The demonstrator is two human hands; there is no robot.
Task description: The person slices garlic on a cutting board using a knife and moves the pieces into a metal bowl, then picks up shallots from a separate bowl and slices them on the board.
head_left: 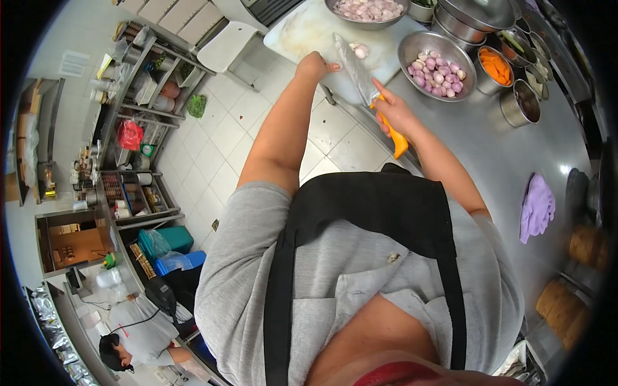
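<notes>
Two hands were at work over a white cutting board (302, 32): your right hand (394, 114) was closed tight round the orange handle of a broad steel knife (356, 72), its blade running away from the grip toward the far end of the board; your left hand (315, 64) was curled into a loose fist, knuckles on the board just left of the blade, and whether it held anything could not be told. Beyond the blade tip lay a few peeled shallots (359, 49), pale pink, smooth, rounded, apparently still uncut. Right of the grip stood a shiny round steel bowl of whole shallots (438, 67), purple-skinned and glossy, nearly full. Farther past the knife sat a second steel bowl (368, 11) of paler pieces, seemingly already prepared. By judgement, the work stood part-way: some stock done, a full bowl left. Also listed: a small steel tub of orange carrot slices (496, 66) and a soft lilac cloth (536, 207), crumpled, on the brushed steel counter (489, 148).
</notes>
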